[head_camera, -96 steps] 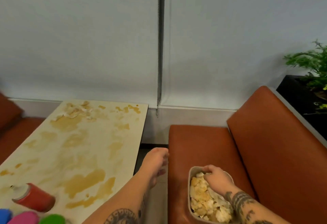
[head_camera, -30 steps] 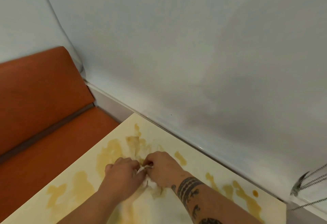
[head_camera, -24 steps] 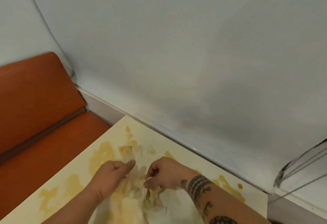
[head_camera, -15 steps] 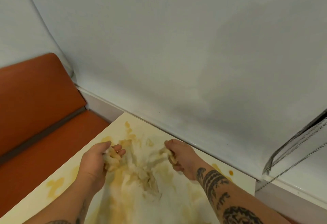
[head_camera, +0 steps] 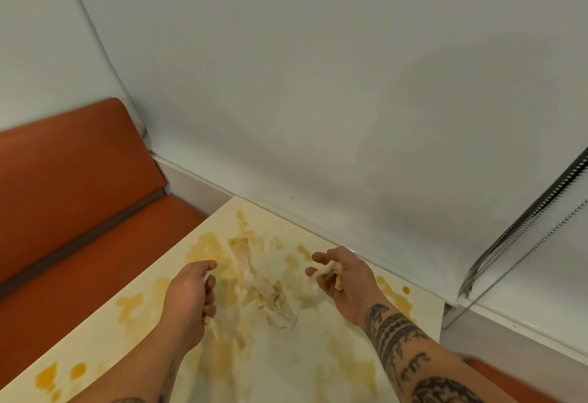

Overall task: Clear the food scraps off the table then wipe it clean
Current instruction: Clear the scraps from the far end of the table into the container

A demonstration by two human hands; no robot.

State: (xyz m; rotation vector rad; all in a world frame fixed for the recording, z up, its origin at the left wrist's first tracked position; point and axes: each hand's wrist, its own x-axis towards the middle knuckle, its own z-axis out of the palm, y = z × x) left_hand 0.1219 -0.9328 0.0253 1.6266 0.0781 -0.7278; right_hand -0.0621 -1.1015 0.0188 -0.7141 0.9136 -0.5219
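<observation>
Head cam: left hand [head_camera: 191,294] and right hand [head_camera: 346,278] sit apart, each gripping the soggy paper [head_camera: 267,297]; I'd bunch it inward, lifting gently so nothing drips on the surface [head_camera: 321,358].

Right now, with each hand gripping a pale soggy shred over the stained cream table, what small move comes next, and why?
Likely bring the left hand and right hand inward to scoop the crumpled brown-stained soggy clump between them. Each hand grips only a shred, the clump sits on the cream table, and wiping should wait until it is lifted.
</observation>
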